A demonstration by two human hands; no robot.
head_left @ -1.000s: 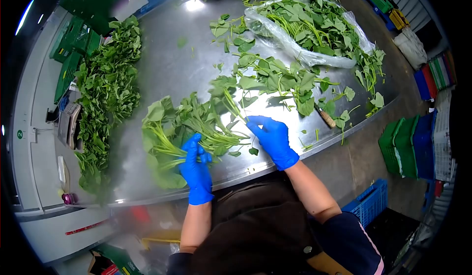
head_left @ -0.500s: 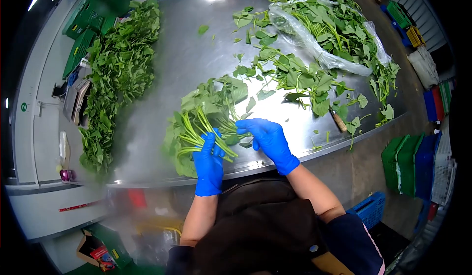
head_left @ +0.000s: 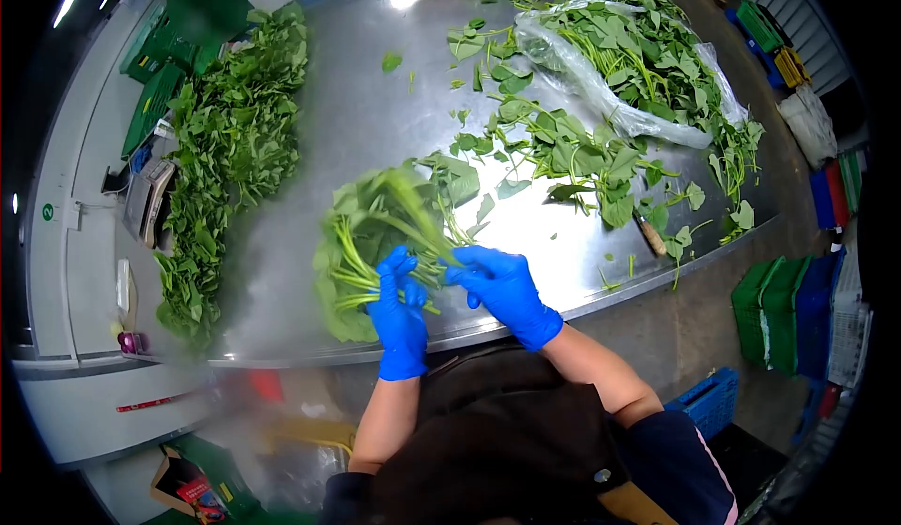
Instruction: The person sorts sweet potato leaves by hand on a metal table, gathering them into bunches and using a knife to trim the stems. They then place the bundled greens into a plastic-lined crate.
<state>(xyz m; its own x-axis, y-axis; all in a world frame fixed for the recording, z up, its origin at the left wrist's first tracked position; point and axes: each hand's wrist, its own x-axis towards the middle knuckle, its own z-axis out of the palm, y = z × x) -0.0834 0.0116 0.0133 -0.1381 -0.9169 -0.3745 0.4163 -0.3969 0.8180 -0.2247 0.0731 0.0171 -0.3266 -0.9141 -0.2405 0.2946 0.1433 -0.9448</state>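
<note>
So the shiny steel worktop (head_left: 310,131) carries a leafy green stemmed bunch (head_left: 375,215) near its front edge. The blue-gloved left hand (head_left: 399,307) wraps the stems and the right hand (head_left: 499,286) pinches stragglers. A loose grip could probably spill stems over the edge.

The bunch of leafy greens (head_left: 375,215) lay on the steel table (head_left: 357,103) near its front edge. Its long pale-green stems were gathered together in the left hand (head_left: 399,314) and touched the right hand (head_left: 502,286). Its broad dark leaves fanned away, partly motion-blurred.
</note>
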